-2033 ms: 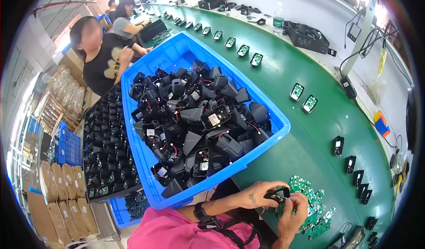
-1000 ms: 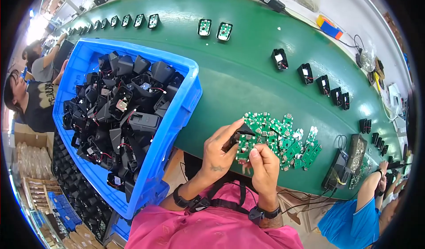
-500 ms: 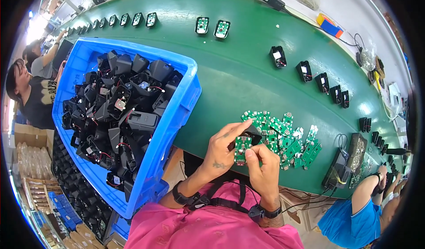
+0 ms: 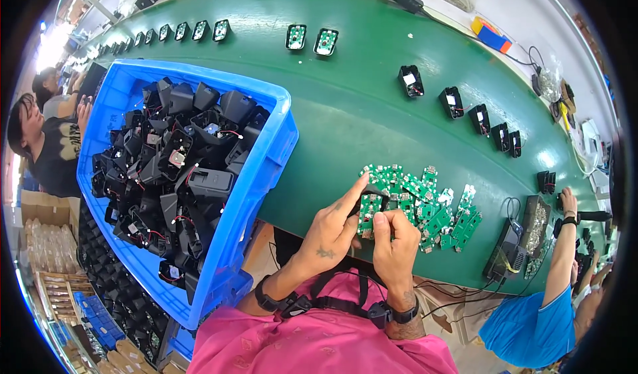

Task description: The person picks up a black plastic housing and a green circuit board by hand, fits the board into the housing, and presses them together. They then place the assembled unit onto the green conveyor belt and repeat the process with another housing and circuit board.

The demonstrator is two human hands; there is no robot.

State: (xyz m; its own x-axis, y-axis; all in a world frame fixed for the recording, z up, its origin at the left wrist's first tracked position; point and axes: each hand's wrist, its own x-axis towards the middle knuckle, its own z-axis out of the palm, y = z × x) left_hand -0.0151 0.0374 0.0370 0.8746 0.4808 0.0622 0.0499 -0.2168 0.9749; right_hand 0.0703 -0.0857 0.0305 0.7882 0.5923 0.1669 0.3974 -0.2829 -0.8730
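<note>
Evidently, the left hand grips a small black plastic case from its side while the right hand, thumb at the edge, pinches a rectangular green circuit board against it, apparently to keep both steady and the board face-up. Just beyond, a loose heap of green circuit boards lies on the glossy green tabletop, seemingly for easy reach. To the left sits a deep blue plastic bin full of black plastic housings; farther off, open-topped black cases stand spaced apart, perhaps so their insides stay visible
</note>
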